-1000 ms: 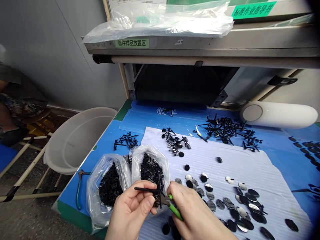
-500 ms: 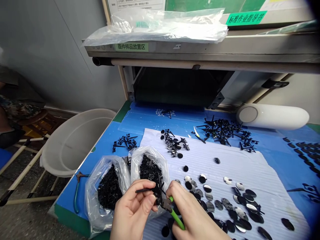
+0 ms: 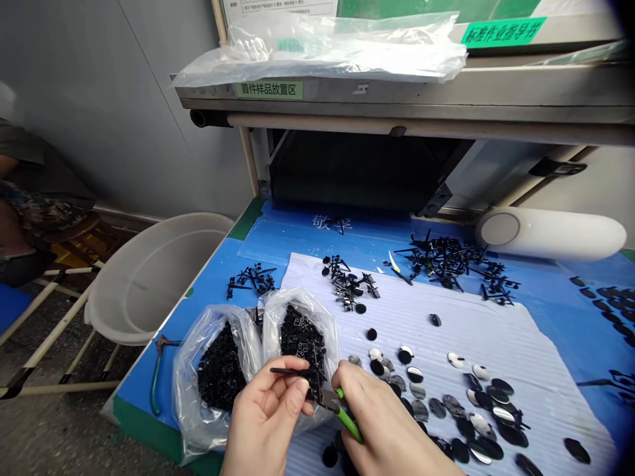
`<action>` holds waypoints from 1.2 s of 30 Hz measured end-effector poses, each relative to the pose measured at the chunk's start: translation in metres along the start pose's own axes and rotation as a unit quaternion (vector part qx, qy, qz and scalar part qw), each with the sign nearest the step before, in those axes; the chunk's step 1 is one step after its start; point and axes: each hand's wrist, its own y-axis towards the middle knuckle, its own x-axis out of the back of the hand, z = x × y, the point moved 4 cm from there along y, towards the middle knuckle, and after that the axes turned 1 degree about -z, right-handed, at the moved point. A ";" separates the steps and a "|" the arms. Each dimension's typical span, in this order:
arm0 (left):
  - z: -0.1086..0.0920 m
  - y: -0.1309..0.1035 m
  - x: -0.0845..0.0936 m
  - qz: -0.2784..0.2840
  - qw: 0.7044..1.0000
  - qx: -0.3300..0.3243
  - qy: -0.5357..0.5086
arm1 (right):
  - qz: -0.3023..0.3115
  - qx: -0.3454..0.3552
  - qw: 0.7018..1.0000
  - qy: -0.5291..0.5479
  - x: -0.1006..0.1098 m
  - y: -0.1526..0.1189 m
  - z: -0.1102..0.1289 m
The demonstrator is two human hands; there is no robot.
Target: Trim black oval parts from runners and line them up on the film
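Black plastic sprue (image 3: 284, 372) sits pinched in the thumb-and-finger grip of the left hand (image 3: 268, 406), above the near left part of the white sheet (image 3: 401, 307); the right hand's (image 3: 380, 413) grip wraps green-handled nippers (image 3: 350, 424), whose tips meet the sprue. Whether this cut is finished, I cannot tell. Work looks partway along: many loose discs (image 3: 512, 434) lie detached on the sheet's near right part, and small black pieces (image 3: 223, 377) fill a bag (image 3: 187, 377) left of the sheet. Uncertain is how many branched pieces (image 3: 436, 256) on the surface (image 3: 297, 231) beyond the sheet's far edge remain untrimmed
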 end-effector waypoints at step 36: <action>-0.002 0.008 0.000 -0.084 0.995 -0.044 0.036 | 0.017 -0.059 0.998 0.006 0.006 0.000 -0.005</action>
